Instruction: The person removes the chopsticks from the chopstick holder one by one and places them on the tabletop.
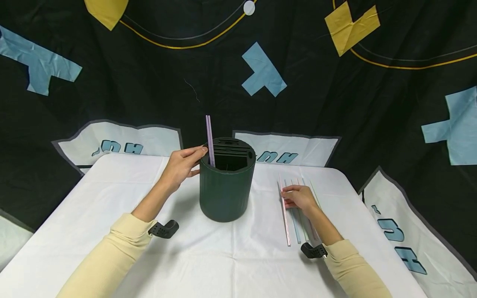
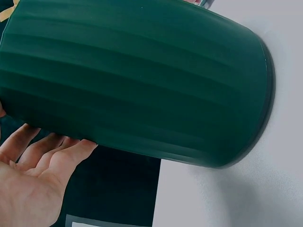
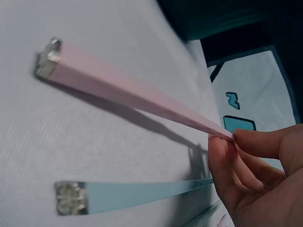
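Observation:
A dark green ribbed utensil holder point(image 1: 225, 194) stands upright on the table, its top partly slotted. Two purple chopsticks point(image 1: 210, 138) lean upright inside its left rim. My left hand point(image 1: 182, 163) touches the holder's upper left side; in the left wrist view its fingertips point(image 2: 87, 145) rest against the ribbed wall. Between thumb and fingers, my right hand point(image 1: 299, 196) pinches a pink chopstick point(image 3: 132, 90) with a metal-capped end, tilted slightly off the cloth. Beside it lies a light blue chopstick point(image 3: 137, 195), also metal-capped. More pastel chopsticks point(image 1: 304, 231) lie partly hidden under the right hand.
A white cloth point(image 1: 208, 265) covers the table. Behind it hangs a black curtain point(image 1: 167, 82) with blue and yellow shapes. The holder stands left of the chopsticks, with bare cloth between them.

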Motion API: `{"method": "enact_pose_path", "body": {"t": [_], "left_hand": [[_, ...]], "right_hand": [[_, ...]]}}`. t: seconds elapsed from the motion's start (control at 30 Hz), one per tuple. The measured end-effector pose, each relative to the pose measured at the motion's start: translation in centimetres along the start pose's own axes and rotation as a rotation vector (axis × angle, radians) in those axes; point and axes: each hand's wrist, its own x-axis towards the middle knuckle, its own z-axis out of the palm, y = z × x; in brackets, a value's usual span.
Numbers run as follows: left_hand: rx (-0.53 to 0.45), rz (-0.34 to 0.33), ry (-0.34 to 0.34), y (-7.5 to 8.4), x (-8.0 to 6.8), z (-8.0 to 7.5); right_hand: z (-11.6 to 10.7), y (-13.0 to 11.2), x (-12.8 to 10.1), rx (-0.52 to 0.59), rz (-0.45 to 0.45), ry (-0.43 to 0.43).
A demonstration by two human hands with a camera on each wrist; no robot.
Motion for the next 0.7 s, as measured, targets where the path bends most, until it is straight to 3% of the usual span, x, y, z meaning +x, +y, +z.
{"method": "enact_pose_path", "body": {"t": [0.33,0.7], "left_hand": [[-0.022,-0.004,0.004,0.08,0.00,0.00],[-0.012,-0.004,0.001,0.02,-0.03,-0.01]], "right_hand": [[-0.11,1.11,0.49,-0.044,0.007,0.059],[-0.55,0.29,0.38,-0.045,0.003,0.083]]}}
